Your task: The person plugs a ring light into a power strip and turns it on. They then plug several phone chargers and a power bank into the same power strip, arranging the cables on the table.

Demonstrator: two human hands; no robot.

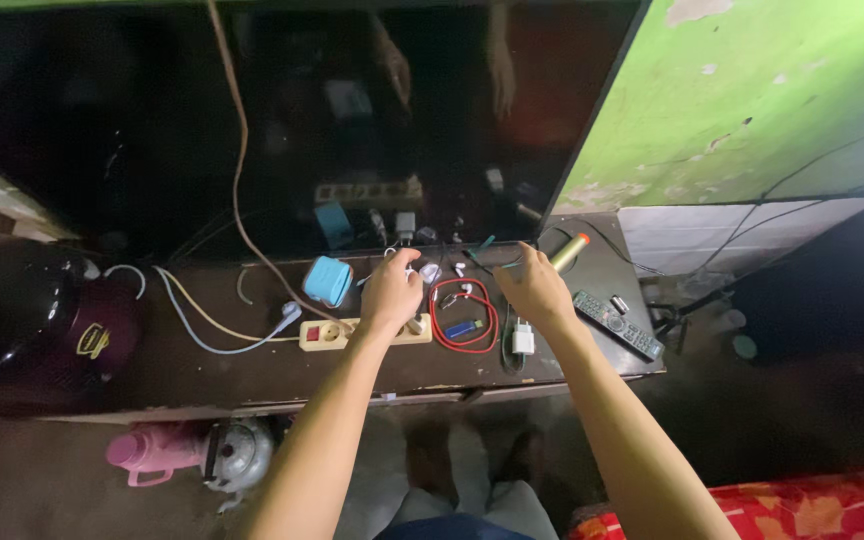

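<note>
Head view: we see a glossy black helmet at the dark wooden bench, then a cream power strip under our left hand, fingers curled on something unclear. A coiled red cable lies between; our right hand hovers open, beside a slim black remote.

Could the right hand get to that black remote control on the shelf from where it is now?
Probably yes. The right hand hovers over the shelf just beside the remote control, which lies flat near the shelf's edge, with nothing covering it and only open surface between them.
</note>
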